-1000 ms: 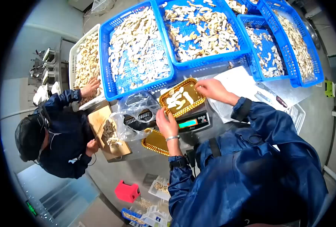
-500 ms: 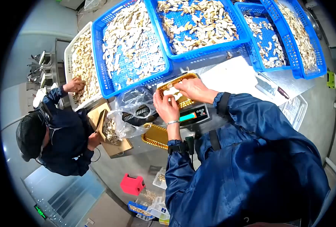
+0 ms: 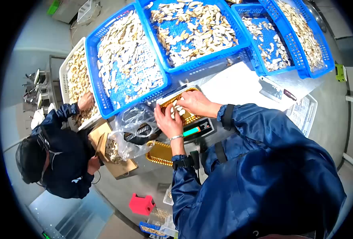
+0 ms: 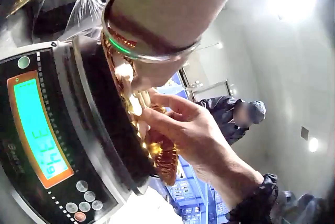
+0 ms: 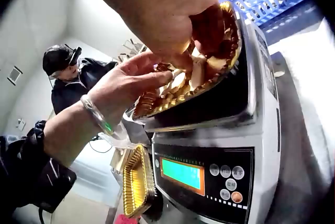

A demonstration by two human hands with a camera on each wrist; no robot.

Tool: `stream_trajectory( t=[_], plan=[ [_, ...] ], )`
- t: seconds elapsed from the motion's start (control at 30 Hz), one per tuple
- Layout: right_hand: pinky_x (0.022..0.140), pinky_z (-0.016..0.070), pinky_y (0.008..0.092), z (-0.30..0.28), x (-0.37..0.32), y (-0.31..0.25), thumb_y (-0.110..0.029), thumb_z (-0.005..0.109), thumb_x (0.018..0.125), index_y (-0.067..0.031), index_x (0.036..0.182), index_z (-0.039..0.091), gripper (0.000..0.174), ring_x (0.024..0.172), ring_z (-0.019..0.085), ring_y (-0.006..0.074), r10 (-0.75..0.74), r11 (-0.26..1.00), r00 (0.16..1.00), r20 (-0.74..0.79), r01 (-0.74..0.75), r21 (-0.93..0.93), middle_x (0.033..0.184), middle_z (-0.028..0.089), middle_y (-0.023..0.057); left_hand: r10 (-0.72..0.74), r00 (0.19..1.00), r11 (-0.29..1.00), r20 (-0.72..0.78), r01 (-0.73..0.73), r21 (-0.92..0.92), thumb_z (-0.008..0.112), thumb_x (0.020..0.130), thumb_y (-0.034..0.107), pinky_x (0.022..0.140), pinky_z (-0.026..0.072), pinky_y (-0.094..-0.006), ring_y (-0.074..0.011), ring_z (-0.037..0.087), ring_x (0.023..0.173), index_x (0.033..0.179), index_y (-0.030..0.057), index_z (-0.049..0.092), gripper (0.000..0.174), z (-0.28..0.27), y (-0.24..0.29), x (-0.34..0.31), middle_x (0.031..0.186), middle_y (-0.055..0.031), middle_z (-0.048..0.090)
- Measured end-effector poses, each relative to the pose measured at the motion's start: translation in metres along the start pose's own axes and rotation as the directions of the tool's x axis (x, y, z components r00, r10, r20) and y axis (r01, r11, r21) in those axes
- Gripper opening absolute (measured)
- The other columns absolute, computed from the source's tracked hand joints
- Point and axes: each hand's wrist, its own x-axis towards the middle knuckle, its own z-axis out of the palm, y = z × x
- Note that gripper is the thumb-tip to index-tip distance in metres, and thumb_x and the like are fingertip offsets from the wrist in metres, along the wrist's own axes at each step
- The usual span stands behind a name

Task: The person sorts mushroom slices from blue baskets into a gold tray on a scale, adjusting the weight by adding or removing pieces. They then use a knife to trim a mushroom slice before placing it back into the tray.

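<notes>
Here, the slices (image 5: 197,73) lay in the tray (image 5: 180,101), between the left hand (image 3: 171,122) and the right hand (image 3: 198,104); whether either pinched any, I could not surely tell.

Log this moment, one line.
left hand: at gold tray | right hand: in tray, at pale pieces | scale: under tray, display lit

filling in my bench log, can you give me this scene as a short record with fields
left hand: at the gold tray, fingertips by pale slices
right hand: fingers down in the tray, grip hidden
scale: under the tray, screen lit, reading unclear
spare tray: beside the scale, left side
cleaver: lying on white paper, to the right
blue baskets: beyond the tray, holding slices
</notes>
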Motion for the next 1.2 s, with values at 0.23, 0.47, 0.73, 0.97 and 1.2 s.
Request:
stream_trajectory(
  t=[0.23, 0.47, 0.73, 0.97, 1.2],
  plan=[
    [0.069, 0.0478, 0.0394, -0.050, -0.010, 0.034, -0.018, 0.058, 0.076, -0.0127, 0.090, 0.066, 0.017, 0.082, 0.059, 0.0276, 0.146, 0.964, 0.989, 0.024, -0.147, 0.221, 0.084, 0.060, 0.0082, -0.011, 1.000, 1.000, -0.009, 0.011, -0.027, 0.062, 0.080, 0.017, 0.099, 0.0327, -0.0456, -0.0396, 0.040, 0.119, 0.102, 0.0113, 0.064, 0.023, -0.004, 0.000, -0.005, 0.128, -0.0230, 0.045],
    [0.073, 0.0492, 0.0364, -0.129, -0.025, 0.213, -0.024, 0.058, 0.078, -0.0079, 0.095, 0.067, 0.025, 0.077, 0.064, 0.0276, 0.644, 0.765, 0.761, -0.083, -0.638, 0.082, 0.087, 0.066, 0.0138, -0.107, 0.991, 0.986, -0.082, 0.095, -0.138, 0.057, 0.081, 0.007, 0.095, 0.0365, -0.0432, -0.0367, 0.046, 0.114, 0.106, 0.0045, 0.059, 0.026, -0.027, 0.018, -0.002, 0.123, -0.0208, 0.048],
    [0.067, 0.0488, 0.0432, -0.114, 0.028, 0.291, -0.008, 0.053, 0.077, -0.0010, 0.097, 0.055, 0.021, 0.078, 0.063, 0.0327, 0.524, 0.747, 0.839, -0.147, -0.535, -0.394, 0.080, 0.064, 0.0162, -0.123, 0.768, 0.340, 0.628, 0.627, -0.701, 0.053, 0.091, 0.009, 0.081, 0.0462, -0.0240, -0.0123, 0.058, 0.092, 0.109, -0.0010, 0.054, 0.021, -0.020, 0.098, 0.028, 0.102, -0.0060, 0.060],
    [0.052, 0.0469, 0.0445, -0.120, 0.037, 0.307, -0.010, 0.053, 0.075, -0.0032, 0.068, 0.057, 0.010, 0.062, 0.061, 0.0326, 0.423, 0.743, 0.881, -0.212, -0.471, -0.475, 0.067, 0.061, 0.0172, 0.035, 0.632, 0.196, 0.774, 0.755, -0.626, 0.053, 0.093, 0.019, 0.076, 0.0481, -0.0260, -0.0151, 0.060, 0.089, 0.108, 0.0017, 0.055, 0.023, 0.035, 0.134, 0.081, 0.103, -0.0081, 0.061],
    [0.064, 0.0466, 0.0413, -0.165, 0.020, 0.221, -0.029, 0.052, 0.087, -0.0077, 0.095, 0.064, 0.026, 0.076, 0.061, 0.0337, 0.583, 0.782, 0.812, -0.001, -0.562, 0.270, 0.083, 0.064, 0.0152, -0.057, 0.453, -0.378, 0.890, 0.815, -0.439, 0.052, 0.090, 0.041, 0.079, 0.0524, -0.0398, -0.0248, 0.056, 0.101, 0.120, 0.0070, 0.044, 0.046, 0.121, 0.168, 0.152, 0.112, -0.0153, 0.053]
  ],
)
